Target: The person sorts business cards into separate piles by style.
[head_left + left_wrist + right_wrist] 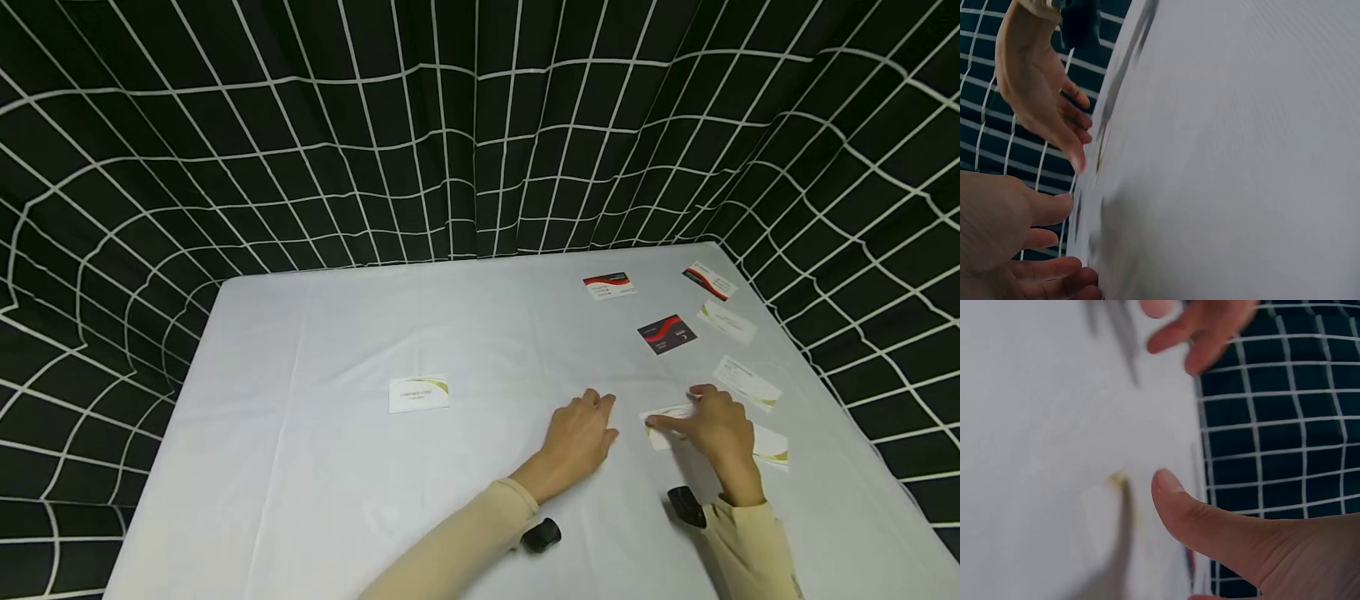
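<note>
Right hand (720, 433) fingers flat on white card (663, 419) (thumb apart); left hand (581, 437) relaxed beside.

One card (418, 394) lies left, probably six cards (667, 333) right.

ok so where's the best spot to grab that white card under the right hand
Probably its free left end: the white card lies flat on the table, so there is no raised edge. The right hand covers its right part; press down with fingertips, slide it, then pinch the left short edge from the left.
</note>
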Demonstrator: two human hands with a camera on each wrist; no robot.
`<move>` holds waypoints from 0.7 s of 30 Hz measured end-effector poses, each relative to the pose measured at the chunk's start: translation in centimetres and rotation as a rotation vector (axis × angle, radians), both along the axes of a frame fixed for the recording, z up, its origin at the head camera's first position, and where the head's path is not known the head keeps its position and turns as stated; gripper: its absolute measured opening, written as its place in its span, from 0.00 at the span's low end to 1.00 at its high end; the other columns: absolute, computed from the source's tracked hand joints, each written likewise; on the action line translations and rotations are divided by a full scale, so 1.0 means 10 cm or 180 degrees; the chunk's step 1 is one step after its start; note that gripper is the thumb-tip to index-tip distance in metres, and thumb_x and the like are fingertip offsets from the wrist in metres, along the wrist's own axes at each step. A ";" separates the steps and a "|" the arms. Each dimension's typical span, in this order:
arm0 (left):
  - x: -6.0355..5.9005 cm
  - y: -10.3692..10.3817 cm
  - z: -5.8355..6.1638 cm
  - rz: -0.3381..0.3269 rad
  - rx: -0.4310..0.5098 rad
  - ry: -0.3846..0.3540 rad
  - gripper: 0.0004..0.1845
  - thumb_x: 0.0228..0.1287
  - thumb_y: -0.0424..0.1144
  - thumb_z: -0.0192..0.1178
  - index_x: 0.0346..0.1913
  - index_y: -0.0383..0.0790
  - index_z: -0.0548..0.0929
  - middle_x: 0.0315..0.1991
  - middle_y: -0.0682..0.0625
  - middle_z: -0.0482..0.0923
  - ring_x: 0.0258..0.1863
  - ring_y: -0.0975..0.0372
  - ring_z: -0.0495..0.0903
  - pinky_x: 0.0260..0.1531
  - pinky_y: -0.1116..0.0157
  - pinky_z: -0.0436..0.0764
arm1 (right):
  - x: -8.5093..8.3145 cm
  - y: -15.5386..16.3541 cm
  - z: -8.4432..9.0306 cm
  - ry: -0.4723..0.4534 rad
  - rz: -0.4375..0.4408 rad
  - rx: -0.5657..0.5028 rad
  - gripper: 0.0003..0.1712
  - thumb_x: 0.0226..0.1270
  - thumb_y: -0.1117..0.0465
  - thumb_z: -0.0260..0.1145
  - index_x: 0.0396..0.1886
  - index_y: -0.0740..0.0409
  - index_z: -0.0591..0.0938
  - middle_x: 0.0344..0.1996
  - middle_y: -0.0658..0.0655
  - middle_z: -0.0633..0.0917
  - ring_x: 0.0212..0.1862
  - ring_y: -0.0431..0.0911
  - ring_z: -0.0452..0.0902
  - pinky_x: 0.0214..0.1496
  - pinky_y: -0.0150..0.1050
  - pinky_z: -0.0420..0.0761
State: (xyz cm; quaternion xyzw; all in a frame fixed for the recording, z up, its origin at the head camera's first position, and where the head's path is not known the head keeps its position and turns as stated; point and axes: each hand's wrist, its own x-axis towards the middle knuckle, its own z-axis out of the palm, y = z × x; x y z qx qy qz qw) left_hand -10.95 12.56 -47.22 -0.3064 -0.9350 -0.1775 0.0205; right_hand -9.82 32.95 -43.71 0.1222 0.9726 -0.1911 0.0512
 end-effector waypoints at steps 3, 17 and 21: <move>0.05 0.19 -0.02 -0.0100 -0.0421 -0.0041 0.33 0.65 0.54 0.63 0.69 0.44 0.71 0.59 0.48 0.75 0.44 0.63 0.80 0.30 0.72 0.78 | 0.06 0.06 -0.07 -0.0080 -0.0137 0.0098 0.56 0.40 0.39 0.80 0.55 0.80 0.72 0.45 0.84 0.74 0.45 0.77 0.72 0.38 0.62 0.74; 0.12 0.40 -0.04 -0.0435 -0.0501 -0.0071 0.33 0.64 0.51 0.65 0.70 0.51 0.70 0.65 0.55 0.72 0.48 0.64 0.80 0.34 0.70 0.79 | 0.05 0.16 -0.08 0.0383 -0.0019 -0.0383 0.30 0.44 0.61 0.80 0.44 0.74 0.78 0.30 0.66 0.79 0.32 0.56 0.75 0.27 0.42 0.69; 0.10 0.39 -0.08 -0.0394 -0.0149 -0.0212 0.31 0.63 0.46 0.67 0.68 0.48 0.72 0.63 0.56 0.74 0.48 0.65 0.80 0.35 0.71 0.78 | 0.07 0.18 -0.10 0.0582 0.0101 -0.0422 0.25 0.45 0.66 0.78 0.43 0.72 0.79 0.35 0.68 0.83 0.37 0.59 0.78 0.32 0.42 0.70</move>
